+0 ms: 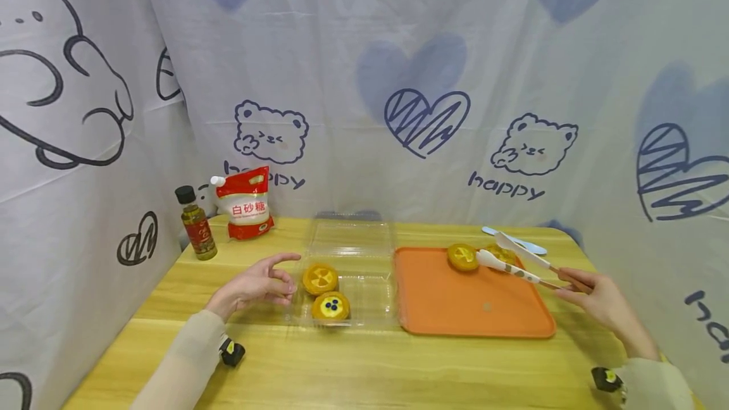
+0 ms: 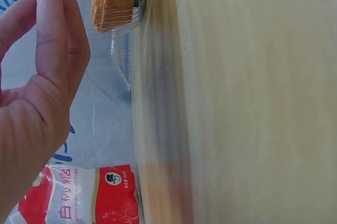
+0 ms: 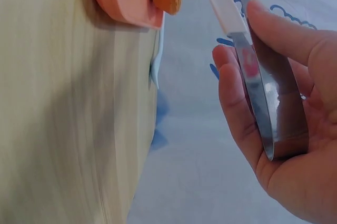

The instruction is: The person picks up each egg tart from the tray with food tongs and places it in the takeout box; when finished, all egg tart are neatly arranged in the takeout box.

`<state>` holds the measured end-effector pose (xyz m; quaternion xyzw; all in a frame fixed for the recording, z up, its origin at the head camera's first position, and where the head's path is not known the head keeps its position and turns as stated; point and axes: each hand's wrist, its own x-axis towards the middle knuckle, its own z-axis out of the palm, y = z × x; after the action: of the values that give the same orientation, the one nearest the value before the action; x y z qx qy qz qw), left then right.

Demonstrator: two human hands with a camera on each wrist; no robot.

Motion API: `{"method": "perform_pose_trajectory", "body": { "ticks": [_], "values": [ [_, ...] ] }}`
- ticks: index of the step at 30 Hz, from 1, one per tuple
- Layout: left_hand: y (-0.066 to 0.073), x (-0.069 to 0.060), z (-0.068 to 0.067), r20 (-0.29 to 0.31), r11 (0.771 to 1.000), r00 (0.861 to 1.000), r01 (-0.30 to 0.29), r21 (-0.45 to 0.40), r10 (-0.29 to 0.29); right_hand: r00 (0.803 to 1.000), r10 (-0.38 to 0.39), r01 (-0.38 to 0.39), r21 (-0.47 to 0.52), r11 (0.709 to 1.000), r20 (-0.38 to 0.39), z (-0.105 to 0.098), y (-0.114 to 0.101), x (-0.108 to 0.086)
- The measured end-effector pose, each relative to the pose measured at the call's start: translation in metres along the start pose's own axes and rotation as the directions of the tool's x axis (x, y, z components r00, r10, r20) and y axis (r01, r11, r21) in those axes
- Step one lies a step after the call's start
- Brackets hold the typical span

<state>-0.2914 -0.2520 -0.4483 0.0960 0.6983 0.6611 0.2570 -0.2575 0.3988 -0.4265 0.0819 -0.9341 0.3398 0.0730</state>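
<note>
Although the bench (image 1: pixel 398 372) is bounded behind by a printed curtain (image 1: pixel 342 163), a broad strip of open surface is provided along the lower part of the head frame. The orange tray (image 1: pixel 467 302), right of centre, is positioned just beside the clear container (image 1: pixel 373 299), whose lid is opened toward the rear. A light blue utensil (image 1: pixel 532 248) is laid behind the tray's rear edge.

The tongs (image 1: pixel 514 269) are held in the right grip (image 1: pixel 598 299), at lower right, with their tips apart. The far tart (image 1: pixel 501 254), at the tray's rear right, is seen between the tips, well forward of the grip; contact cannot be determined. A second tart (image 1: pixel 462 257) is placed just to its left. The left grip (image 1: pixel 262 283) is held wide, fingers loose, near the container's left edge, beside two tarts seated inside.
</note>
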Motion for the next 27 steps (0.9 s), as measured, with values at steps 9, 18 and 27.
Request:
{"method": "perform_pose_trajectory", "body": {
  "ticks": [9, 18, 27],
  "values": [
    [0.001, 0.000, 0.000, -0.001, 1.000, 1.000, 0.006, 0.012, -0.006, 0.997, 0.074, -0.074, -0.033, 0.997, 0.014, -0.012, 0.012, 0.002],
    [0.000, 0.000, 0.000, 0.009, 1.000, 1.000, -0.002, 0.000, 0.002, 0.999, 0.032, -0.029, -0.132, 0.991, 0.019, -0.014, 0.023, 0.002],
    [-0.002, 0.000, -0.001, 0.013, 1.000, 1.000, -0.011, -0.008, 0.011, 1.000, -0.004, 0.006, -0.224, 0.975, 0.009, -0.007, 0.028, 0.006]
  ]
}}
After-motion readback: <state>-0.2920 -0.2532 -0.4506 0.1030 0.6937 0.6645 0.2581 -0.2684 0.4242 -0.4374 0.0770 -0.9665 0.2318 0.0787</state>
